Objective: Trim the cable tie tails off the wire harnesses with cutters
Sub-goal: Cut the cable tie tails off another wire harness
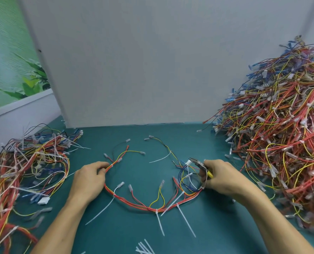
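A wire harness (pixel 152 208) of red, yellow and blue wires lies in a U on the teal table (pixel 115 233). Several long white cable tie tails (pixel 186 223) stick out from its lower curve. My left hand (pixel 90 178) pinches the harness at its left end, near a white tie. My right hand (pixel 224 177) grips yellow-handled cutters (pixel 201 166), whose jaws point left over the harness's right end, and also holds the bundle there.
A big heap of harnesses (pixel 280 134) fills the right side. A smaller pile (pixel 27 165) with long tie tails lies at the left. Cut white tails (pixel 145 248) lie at the front edge. A grey panel (pixel 134 61) stands behind.
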The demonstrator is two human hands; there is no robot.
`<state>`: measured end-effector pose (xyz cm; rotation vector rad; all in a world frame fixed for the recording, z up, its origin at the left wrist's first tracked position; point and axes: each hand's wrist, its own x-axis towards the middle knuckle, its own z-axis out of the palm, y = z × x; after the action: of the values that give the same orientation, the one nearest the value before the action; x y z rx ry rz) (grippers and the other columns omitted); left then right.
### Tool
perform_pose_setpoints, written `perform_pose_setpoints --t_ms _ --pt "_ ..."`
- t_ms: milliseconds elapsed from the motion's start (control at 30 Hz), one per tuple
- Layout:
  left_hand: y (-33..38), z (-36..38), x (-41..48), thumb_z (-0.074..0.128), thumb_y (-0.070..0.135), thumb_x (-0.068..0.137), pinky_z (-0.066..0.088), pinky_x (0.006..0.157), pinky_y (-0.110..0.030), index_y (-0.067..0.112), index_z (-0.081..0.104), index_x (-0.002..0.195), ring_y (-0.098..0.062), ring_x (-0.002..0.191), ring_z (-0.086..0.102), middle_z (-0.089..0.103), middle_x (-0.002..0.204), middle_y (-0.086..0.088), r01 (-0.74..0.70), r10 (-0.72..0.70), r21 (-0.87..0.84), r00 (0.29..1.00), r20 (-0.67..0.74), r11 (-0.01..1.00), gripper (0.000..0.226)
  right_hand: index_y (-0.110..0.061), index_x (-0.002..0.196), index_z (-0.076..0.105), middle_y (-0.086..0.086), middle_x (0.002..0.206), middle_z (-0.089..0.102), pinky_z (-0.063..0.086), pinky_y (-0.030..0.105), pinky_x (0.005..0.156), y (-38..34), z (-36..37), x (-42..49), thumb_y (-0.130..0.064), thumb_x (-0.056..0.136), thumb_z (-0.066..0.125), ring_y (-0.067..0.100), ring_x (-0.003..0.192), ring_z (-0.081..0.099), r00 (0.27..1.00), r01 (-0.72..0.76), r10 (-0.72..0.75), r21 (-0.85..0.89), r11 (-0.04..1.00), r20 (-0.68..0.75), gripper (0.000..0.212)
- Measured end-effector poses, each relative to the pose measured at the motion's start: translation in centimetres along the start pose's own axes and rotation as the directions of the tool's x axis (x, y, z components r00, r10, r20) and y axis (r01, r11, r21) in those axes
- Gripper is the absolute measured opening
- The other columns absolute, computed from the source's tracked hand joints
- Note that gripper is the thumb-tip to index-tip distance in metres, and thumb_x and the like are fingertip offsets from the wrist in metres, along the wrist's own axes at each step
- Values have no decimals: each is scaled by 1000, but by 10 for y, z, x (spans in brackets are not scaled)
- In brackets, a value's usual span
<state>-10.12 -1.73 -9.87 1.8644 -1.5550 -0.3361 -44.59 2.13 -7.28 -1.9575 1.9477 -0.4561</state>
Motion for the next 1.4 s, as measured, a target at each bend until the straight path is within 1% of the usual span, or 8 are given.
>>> perform_pose_setpoints --t_ms 233,367,433,600,767,1033,1267,1400 --pt "-8 1 9 50 4 91 45 89 -31 24 74 103 -21 103 62 72 105 3 9 -7 -60 999 34 998 34 -21 76 60 -2 76 66 51 36 71 0 -2 2 -21 69 66 18 79 60 1000 -13 13 12 1000 22 9" --pt "-13 1 12 47 4 93 44 74 -31 27 71 102 -15 83 65 71 78 3 94 -91 -191 995 25 977 35 -20 77 60 -2 77 66 50 35 71 -1 -2 1 -21 70 68 18 79 60 1000 -13 13 5 1000 26 11" --pt "-14 0 13 46 5 94 42 70 -31 26 69 106 -11 77 63 70 73 1 130 -131 -253 991 13 959 34 -20 78 60 -1 78 66 50 36 71 -2 -3 1 -21 71 68 19 80 60 999 -10 10 1 1000 30 10" --pt "-11 0 14 42 -1 95 51 68 -31 18 67 105 -12 75 66 67 102 -3 134 -144 -376 990 3 917 34 -20 78 60 -1 79 66 49 37 72 -3 -4 -1 -21 71 69 20 81 59 999 -5 6 -15 1000 35 11" --pt "-10 -1 15 39 -4 96 51 59 -30 17 64 101 -22 76 67 63 107 -3 169 -195 -470 981 -6 866 32 -20 79 60 -1 79 66 49 37 73 -5 -6 -2 -22 71 70 20 81 59 999 -4 5 -21 1000 40 13" --pt "-10 -5 14 46 1 95 50 57 -29 20 66 95 -19 73 66 67 101 1 178 -200 -453 980 1 873 27 -18 78 59 1 78 65 49 38 72 -7 -6 -5 -21 72 69 22 80 59 999 -1 1 -9 1000 38 12" --pt "-6 -8 10 69 11 84 52 50 -30 16 70 85 -19 61 63 69 77 -5 184 -156 -460 983 99 868 5 -18 77 59 -1 76 64 48 34 69 -9 -7 -5 -22 72 71 19 77 58 999 -5 5 -19 1000 43 13" --pt "-6 -8 8 72 1 79 52 53 -30 12 70 92 -19 60 63 68 76 -4 177 -129 -390 981 146 904 17 -18 79 60 0 78 65 48 35 71 -10 -9 -6 -19 73 69 21 79 58 998 -1 2 -26 1000 59 12"
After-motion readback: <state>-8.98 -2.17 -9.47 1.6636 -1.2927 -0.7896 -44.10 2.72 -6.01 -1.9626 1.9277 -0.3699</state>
